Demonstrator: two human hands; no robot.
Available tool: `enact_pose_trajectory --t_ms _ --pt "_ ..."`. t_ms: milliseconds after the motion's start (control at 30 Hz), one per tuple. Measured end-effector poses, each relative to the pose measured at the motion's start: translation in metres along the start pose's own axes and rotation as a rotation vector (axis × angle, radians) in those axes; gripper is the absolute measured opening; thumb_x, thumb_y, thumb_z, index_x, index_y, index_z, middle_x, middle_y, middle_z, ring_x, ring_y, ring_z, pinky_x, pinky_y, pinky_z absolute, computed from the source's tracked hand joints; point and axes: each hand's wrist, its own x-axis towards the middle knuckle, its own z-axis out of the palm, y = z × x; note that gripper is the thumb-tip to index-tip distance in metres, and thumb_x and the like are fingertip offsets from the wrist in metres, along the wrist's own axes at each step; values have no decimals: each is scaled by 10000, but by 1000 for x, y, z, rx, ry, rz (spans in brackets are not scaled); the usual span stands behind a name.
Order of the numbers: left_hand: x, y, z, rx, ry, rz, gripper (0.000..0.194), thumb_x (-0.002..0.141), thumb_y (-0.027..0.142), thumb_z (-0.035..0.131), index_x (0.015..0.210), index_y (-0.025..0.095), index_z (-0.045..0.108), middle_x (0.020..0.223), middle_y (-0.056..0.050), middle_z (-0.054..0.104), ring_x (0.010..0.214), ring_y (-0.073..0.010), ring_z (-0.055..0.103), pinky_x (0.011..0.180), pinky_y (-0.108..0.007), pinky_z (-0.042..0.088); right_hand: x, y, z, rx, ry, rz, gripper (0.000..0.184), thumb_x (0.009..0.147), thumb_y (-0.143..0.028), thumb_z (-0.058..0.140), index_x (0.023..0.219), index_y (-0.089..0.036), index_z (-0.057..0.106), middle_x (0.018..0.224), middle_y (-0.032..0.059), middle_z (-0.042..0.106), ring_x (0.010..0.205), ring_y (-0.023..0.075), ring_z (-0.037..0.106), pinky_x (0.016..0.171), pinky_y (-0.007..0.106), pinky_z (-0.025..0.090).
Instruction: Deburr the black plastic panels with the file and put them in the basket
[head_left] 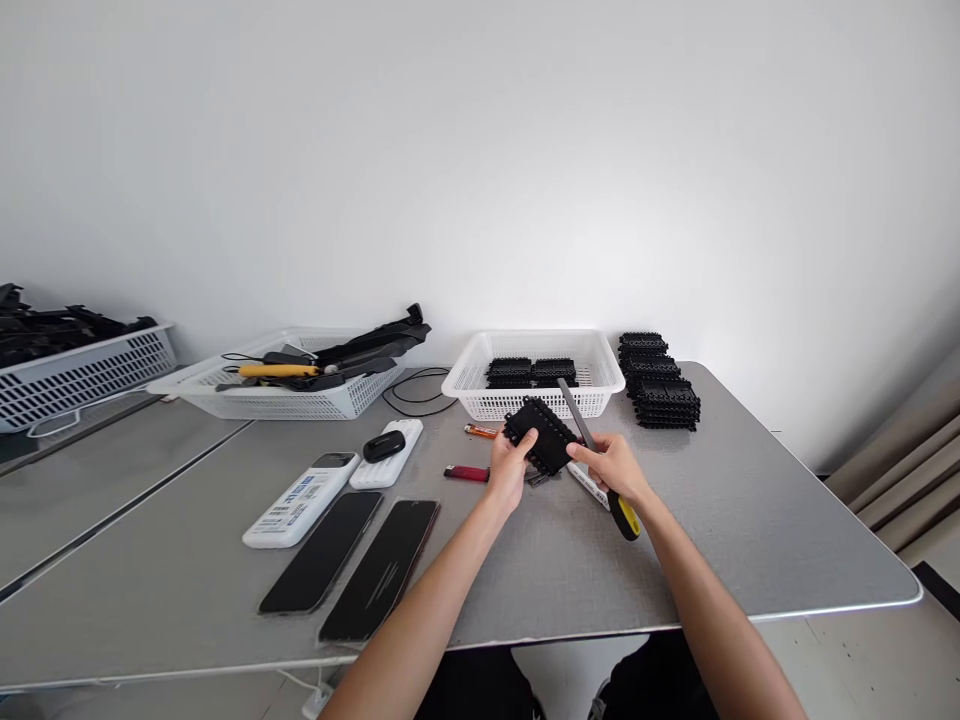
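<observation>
Two hands: both are at the black toothed plate, raised over the desk [750, 520]; clock directions below run from this plate.
Black toothed plate [551, 440]: tilted, between the hands.
Left hand [508, 467]: pinches the plate's left side, thumb on top.
Right hand [618, 468]: closed around the file, its thumb at the plate's right edge.
File [576, 409]: grey blade towards 11 o'clock, black-and-yellow handle towards 5.
White pen [588, 485]: at 5 o'clock, partly hidden by the right hand.
White basket [480, 405]: at 12 o'clock, holding black toothed pieces [510, 372] in two side-by-side groups.
Stacked black pieces [666, 400]: at 2 o'clock, just beside the basket.
Orange item [480, 431]: at 9 o'clock.
Red item [466, 473]: at 8 o'clock.
Black mouse [384, 446]: at 9 o'clock, on a small white device [399, 458].
White power bank [300, 500]: between 8 and 9 o'clock.
Two dark phones [322, 550]: at 8 o'clock, side by side.
Left white basket [277, 405]: between 9 and 10 o'clock, with black strips [367, 346] and a yellow-handled tool [277, 370].
Black cable [420, 413]: looped between the two white baskets.
</observation>
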Motion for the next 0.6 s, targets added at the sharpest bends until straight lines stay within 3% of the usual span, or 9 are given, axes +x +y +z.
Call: enact_pose_trajectory --t_ms 100,233,333,433,500,600 --pt "0 0 1 -35 -25 -13 516 632 482 806 999 216 558 1153 -79 672 1018 -220 644 817 -335 517 -1 2 6 -16 -16 -60 419 735 -554 670 839 -149 661 445 -78 376 376 81 304 380 230 257" --pt "1 0 -2 -82 0 -109 483 721 515 732 1066 261 508 1109 -53 671 982 -196 658 834 -359 534 1 6 7 -121 179 -231 350 741 -487 685 820 -148 719 679 19 628 544 135 518 495 246 389" --pt "0 9 -3 -209 -100 -224 470 796 634 586 1047 241 531 1048 -100 682 990 -241 667 859 -440 547 3 9 4 -226 292 -394 272 792 -415 657 845 -164 747 929 85 686 691 169 597 607 267 457" --pt "-1 17 -3 -268 -231 -299 555 818 714 478 986 201 609 1089 -160 679 1071 -298 647 900 -496 542 4 12 1 -349 321 -474 232 844 -353 609 911 -191 761 986 90 664 686 160 601 627 274 465" --pt "0 16 -4 -240 -235 -291 540 828 693 496 973 194 642 1121 -155 679 1074 -288 648 907 -468 551 4 14 -1 -424 286 -507 230 870 -314 576 965 -215 761 1022 86 648 707 159 611 641 274 470" --pt "5 8 -7 -175 -98 -259 320 798 490 680 925 198 653 1037 -100 712 936 -217 682 832 -368 576 4 16 -4 -516 211 -547 247 877 -250 546 1011 -236 752 1078 81 622 678 140 596 658 281 474"
